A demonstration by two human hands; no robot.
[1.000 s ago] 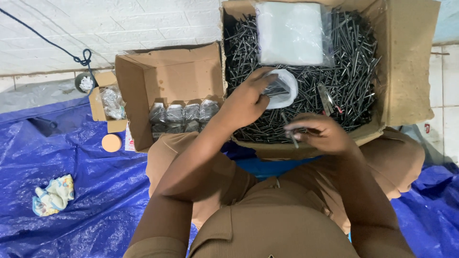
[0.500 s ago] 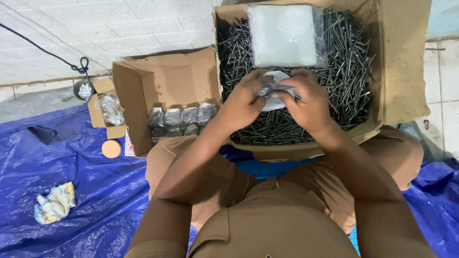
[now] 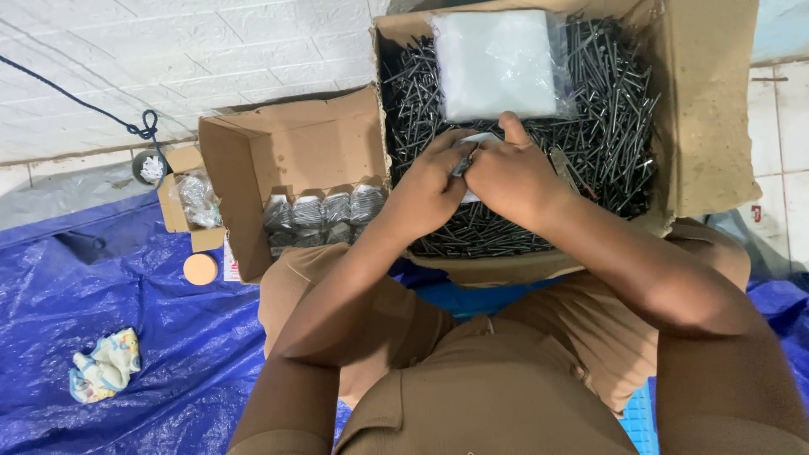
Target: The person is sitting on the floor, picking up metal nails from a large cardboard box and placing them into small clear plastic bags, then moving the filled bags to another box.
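Both of my hands meet over a big cardboard box [image 3: 704, 126] filled with several dark loose nails [image 3: 619, 126]. My left hand [image 3: 430, 185] and my right hand [image 3: 514, 173] are pressed together, both gripping a small clear plastic bag [image 3: 470, 145] that shows only as a pale sliver between the fingers. What the bag holds is hidden. A stack of clear plastic bags [image 3: 497, 63] lies on the nails just beyond my hands.
A smaller open cardboard box [image 3: 286, 160] to the left holds a row of filled nail packets [image 3: 320, 211]. Further left are a small carton with a plastic bag [image 3: 194, 202], a round orange lid [image 3: 200, 269], a crumpled cloth [image 3: 105, 364] on blue tarpaulin [image 3: 126, 320], and a dark cord [image 3: 126, 126].
My right hand came up from the nails at the box's near edge and joined the left on the small bag. The two hands are now closer together over it.
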